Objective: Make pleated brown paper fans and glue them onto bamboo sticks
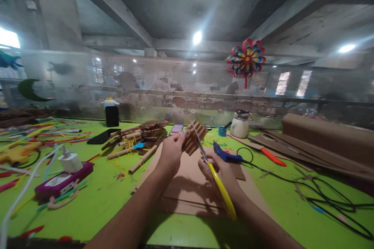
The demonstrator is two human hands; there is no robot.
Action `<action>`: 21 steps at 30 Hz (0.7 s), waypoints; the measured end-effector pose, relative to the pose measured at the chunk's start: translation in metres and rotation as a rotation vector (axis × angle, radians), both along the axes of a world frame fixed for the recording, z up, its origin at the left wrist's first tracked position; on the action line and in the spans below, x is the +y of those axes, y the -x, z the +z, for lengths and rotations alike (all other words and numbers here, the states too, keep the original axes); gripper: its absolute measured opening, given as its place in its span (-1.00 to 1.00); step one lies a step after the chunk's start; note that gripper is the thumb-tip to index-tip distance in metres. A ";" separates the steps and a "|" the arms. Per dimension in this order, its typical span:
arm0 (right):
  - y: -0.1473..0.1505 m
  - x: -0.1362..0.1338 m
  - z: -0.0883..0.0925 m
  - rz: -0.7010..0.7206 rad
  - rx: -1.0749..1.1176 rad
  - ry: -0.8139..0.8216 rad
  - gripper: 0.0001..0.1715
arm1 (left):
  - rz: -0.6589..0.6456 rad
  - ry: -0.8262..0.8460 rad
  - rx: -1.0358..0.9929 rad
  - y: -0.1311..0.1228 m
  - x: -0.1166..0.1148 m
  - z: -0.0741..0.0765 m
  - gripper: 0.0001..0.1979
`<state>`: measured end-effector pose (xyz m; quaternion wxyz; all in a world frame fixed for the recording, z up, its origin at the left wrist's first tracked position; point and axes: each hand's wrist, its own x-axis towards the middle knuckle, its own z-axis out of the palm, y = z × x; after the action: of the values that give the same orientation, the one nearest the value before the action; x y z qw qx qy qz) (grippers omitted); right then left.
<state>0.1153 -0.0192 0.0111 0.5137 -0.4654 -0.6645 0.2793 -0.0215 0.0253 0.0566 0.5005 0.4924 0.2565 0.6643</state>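
Note:
Between the fingers and thumb of my left hand point(172, 151) is a small piece of corrugated cardboard point(195, 137), striped brown and tan, raised above the table. My right hand point(214, 169) grips scissors point(220, 188) with yellow handles. Their metal blades point up and away and cross the face of the cardboard piece; I cannot tell whether they are cutting into it. Below both hands, flat cardboard sheets point(187, 175) lie on the green table, partly in shadow.
Rolled cardboard tubes point(140, 140) lie left of centre. A blue glue gun point(226, 153) rests right of the sheets, its black cable trailing right. Beyond are an orange-handled knife point(273, 156) and a white jug point(239, 124). A purple power strip point(62, 181) stands at left.

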 end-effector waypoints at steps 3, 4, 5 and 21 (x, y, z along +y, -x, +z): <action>-0.001 0.001 0.001 -0.017 0.015 -0.023 -0.54 | -0.022 0.014 0.000 -0.003 -0.002 -0.002 -0.70; -0.002 0.001 0.001 -0.006 0.014 -0.023 -0.53 | -0.025 0.017 -0.009 -0.004 -0.002 -0.002 -0.71; -0.002 0.001 0.001 0.007 0.011 -0.017 -0.52 | -0.031 0.018 -0.017 -0.005 -0.002 -0.002 -0.72; -0.003 0.001 -0.005 -0.039 -0.009 -0.009 -0.49 | -0.025 0.019 -0.026 -0.004 -0.001 -0.005 -0.75</action>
<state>0.1179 -0.0179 0.0062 0.5180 -0.4770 -0.6591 0.2641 -0.0180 0.0248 0.0519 0.5165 0.4824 0.2501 0.6618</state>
